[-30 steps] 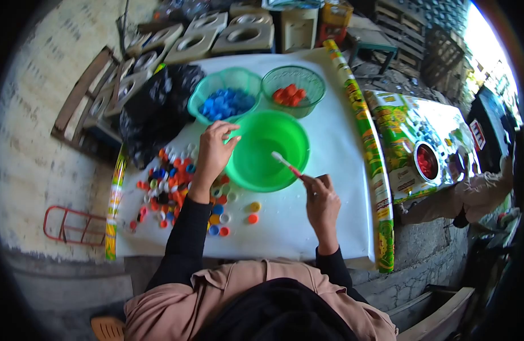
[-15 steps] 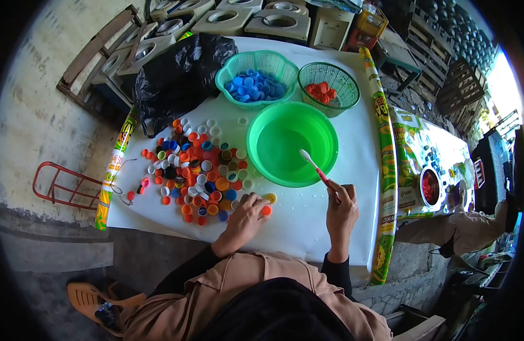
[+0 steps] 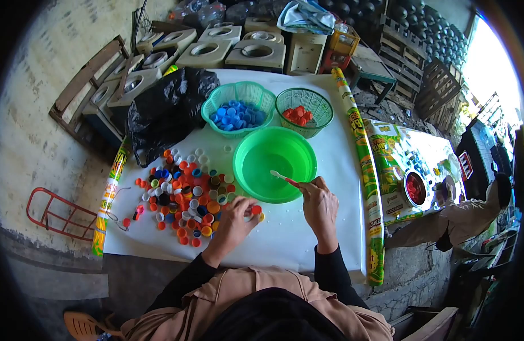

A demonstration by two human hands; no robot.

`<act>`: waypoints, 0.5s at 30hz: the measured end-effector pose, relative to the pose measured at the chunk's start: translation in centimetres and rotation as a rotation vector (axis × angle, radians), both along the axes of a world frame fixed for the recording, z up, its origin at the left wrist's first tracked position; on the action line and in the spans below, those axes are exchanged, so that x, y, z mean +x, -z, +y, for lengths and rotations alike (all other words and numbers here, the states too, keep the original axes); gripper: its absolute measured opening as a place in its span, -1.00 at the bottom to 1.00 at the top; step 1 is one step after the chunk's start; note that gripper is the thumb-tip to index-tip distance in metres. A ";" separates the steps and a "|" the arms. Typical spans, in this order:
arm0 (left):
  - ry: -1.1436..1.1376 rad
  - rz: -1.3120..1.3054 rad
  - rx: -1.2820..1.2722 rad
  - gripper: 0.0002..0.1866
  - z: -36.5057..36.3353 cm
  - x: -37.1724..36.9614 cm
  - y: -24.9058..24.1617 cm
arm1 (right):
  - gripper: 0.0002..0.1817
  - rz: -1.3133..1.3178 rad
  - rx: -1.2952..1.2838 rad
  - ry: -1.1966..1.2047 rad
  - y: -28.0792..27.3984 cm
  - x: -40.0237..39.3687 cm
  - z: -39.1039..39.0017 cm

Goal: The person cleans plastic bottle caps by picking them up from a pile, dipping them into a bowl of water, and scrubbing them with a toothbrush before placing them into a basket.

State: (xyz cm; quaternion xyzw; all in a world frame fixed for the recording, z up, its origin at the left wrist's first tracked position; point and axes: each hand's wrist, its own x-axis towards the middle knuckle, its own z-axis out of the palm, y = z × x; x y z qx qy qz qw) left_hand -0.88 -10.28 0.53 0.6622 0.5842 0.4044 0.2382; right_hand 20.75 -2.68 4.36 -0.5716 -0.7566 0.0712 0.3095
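Observation:
My left hand (image 3: 235,219) rests on the white table cover at the right edge of a heap of coloured bottle caps (image 3: 185,196). Its fingers curl over a few loose caps (image 3: 257,211); whether it grips one is not clear. My right hand (image 3: 319,202) holds a toothbrush (image 3: 283,178) with a red handle. The white brush head points left over the green basin (image 3: 274,162), which holds water. Behind the basin stand a teal basket of blue caps (image 3: 237,111) and a green basket of red caps (image 3: 303,111).
A black plastic bag (image 3: 165,111) lies at the table's back left. A printed roll (image 3: 361,165) runs along the right edge. Concrete blocks (image 3: 228,48) line the far side. A red metal rack (image 3: 49,219) lies on the floor at left. Another person (image 3: 472,213) crouches at right.
My left hand went from the blue caps basket back to the near edge of the cap heap. My right hand moved the toothbrush closer to the basin, its head lower over the water.

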 end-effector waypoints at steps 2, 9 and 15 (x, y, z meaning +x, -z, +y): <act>-0.023 0.035 0.074 -0.71 2.2 -0.1 -1.9 | -0.88 0.073 -0.027 0.059 0.2 0.0 -0.4; 0.045 -0.060 0.133 -0.78 9.9 -0.8 -1.8 | -0.87 0.309 -0.011 0.078 2.0 0.4 -2.4; 0.109 -0.213 -0.079 -0.71 12.3 -1.4 0.9 | -0.87 0.227 0.024 0.092 2.3 -0.2 -2.2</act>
